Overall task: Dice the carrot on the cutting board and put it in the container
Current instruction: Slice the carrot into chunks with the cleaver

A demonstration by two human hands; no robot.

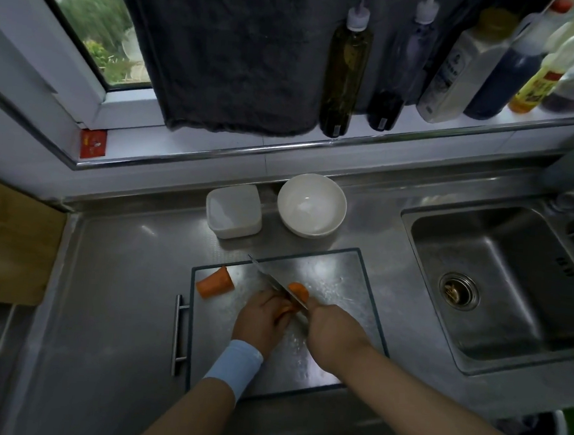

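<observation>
Two hands [261, 320] [333, 334] flank carrot [298, 290] under knife [274, 279].

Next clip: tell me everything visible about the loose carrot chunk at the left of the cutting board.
The loose carrot chunk is a short, stubby orange cylinder with cut ends. It lies on its side, slanted, just inside the far left edge of the steel-looking cutting board. Only the board touches it; the knife, left hand and right hand are apart from it, at a second carrot piece to its right.

Your cutting board [335, 279] lies left of sink [501, 268]; container [234, 209] and bowl [311, 205] behind it, container leftmost; carrot chunk [214, 282] on board's left edge.
</observation>
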